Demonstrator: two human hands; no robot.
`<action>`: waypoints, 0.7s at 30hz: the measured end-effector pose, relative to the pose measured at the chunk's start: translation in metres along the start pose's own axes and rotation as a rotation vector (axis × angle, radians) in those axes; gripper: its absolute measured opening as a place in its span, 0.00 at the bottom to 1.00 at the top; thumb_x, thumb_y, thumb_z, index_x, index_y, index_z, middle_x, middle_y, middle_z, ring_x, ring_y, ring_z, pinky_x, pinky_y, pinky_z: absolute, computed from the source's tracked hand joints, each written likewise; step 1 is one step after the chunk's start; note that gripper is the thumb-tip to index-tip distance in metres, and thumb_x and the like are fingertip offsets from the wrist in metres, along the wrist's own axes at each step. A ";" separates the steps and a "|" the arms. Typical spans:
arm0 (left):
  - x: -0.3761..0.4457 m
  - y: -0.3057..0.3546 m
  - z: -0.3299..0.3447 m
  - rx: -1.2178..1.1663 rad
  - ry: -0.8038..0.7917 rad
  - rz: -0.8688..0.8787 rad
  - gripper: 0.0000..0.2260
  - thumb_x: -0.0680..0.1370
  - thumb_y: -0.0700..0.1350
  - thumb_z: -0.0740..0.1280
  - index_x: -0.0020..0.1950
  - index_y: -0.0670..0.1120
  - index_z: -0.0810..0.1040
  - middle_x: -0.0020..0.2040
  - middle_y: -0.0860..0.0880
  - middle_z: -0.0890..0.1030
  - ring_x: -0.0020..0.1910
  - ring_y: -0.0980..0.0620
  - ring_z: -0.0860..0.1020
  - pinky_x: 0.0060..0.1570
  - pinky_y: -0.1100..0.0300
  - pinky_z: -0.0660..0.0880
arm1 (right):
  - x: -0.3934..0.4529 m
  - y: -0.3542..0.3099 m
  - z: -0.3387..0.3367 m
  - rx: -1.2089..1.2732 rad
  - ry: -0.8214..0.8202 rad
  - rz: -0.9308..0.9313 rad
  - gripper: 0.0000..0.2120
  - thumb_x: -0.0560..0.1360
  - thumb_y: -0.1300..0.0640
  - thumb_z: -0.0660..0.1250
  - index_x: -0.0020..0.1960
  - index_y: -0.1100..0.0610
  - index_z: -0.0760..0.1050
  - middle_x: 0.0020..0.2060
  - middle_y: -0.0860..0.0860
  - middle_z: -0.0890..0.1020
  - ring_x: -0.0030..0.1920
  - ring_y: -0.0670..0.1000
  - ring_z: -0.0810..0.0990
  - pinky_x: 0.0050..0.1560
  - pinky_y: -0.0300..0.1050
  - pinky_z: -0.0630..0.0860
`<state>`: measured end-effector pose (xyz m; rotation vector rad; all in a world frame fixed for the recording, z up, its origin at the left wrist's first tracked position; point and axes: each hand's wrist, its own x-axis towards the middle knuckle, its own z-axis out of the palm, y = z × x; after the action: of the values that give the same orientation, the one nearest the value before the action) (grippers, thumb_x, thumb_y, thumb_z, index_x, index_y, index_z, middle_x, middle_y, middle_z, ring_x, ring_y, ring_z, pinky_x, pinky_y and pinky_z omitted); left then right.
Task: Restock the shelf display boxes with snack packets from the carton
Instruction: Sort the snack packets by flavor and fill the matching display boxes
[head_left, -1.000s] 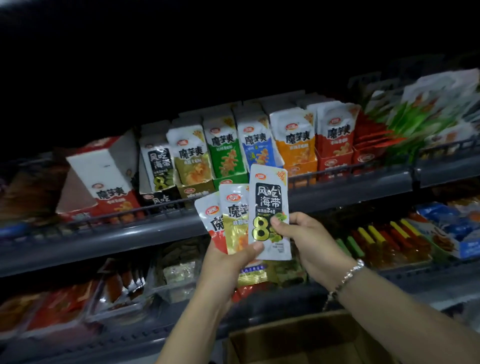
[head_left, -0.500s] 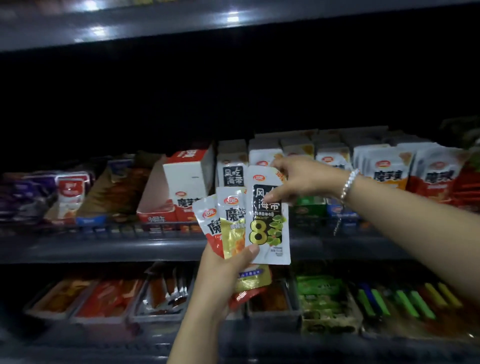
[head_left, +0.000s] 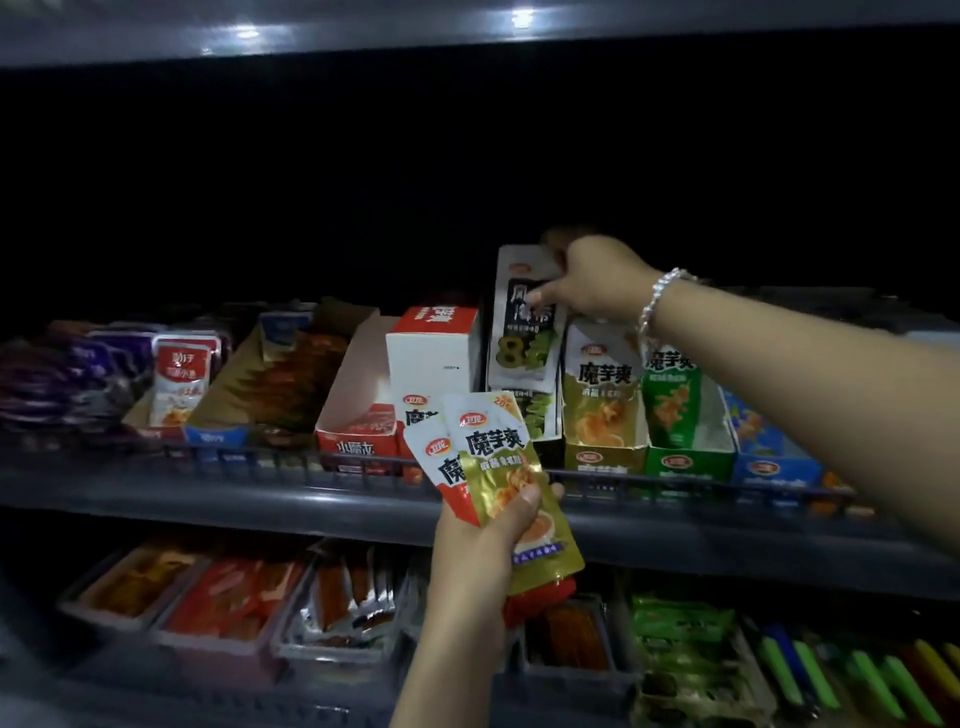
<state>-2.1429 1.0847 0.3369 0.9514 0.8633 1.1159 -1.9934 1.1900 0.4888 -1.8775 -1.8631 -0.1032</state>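
I see the shelf (head_left: 156, 499) carrying a row of display boxes, and the black box (head_left: 540, 415) sits directly under my right hand (head_left: 597, 283). That hand pinches the black packet (head_left: 524, 332) near its top edge, long axis upright, its lower end already among the matching packets, so I judge the coming move is straight down. My left hand (head_left: 483, 551) is lower and nearer me, fingers curled round the gold packet (head_left: 506, 467) and the red packet (head_left: 441, 467), fanned upward. The gold box (head_left: 605, 457) stands just right of the black one.
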 end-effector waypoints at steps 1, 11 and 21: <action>0.001 -0.001 0.001 -0.008 -0.002 -0.007 0.12 0.76 0.41 0.69 0.58 0.48 0.77 0.47 0.47 0.86 0.47 0.46 0.84 0.51 0.43 0.79 | 0.001 -0.001 0.005 -0.010 -0.009 -0.027 0.17 0.72 0.49 0.72 0.51 0.61 0.75 0.40 0.55 0.77 0.41 0.53 0.76 0.36 0.42 0.69; 0.006 -0.008 0.000 -0.039 0.002 -0.051 0.18 0.73 0.42 0.71 0.62 0.50 0.75 0.51 0.46 0.85 0.49 0.45 0.84 0.53 0.41 0.78 | -0.007 0.016 0.051 -0.364 0.112 -0.194 0.22 0.68 0.41 0.72 0.54 0.54 0.76 0.46 0.51 0.81 0.48 0.52 0.78 0.39 0.42 0.68; -0.001 -0.003 0.007 -0.034 -0.039 -0.012 0.14 0.75 0.40 0.68 0.61 0.46 0.76 0.48 0.45 0.85 0.47 0.45 0.84 0.51 0.43 0.79 | -0.015 0.027 0.050 -0.332 0.158 -0.257 0.24 0.72 0.43 0.69 0.64 0.52 0.71 0.54 0.51 0.79 0.55 0.54 0.75 0.52 0.46 0.68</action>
<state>-2.1360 1.0825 0.3364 0.9360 0.8150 1.0949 -1.9824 1.1965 0.4313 -1.7594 -2.0627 -0.6640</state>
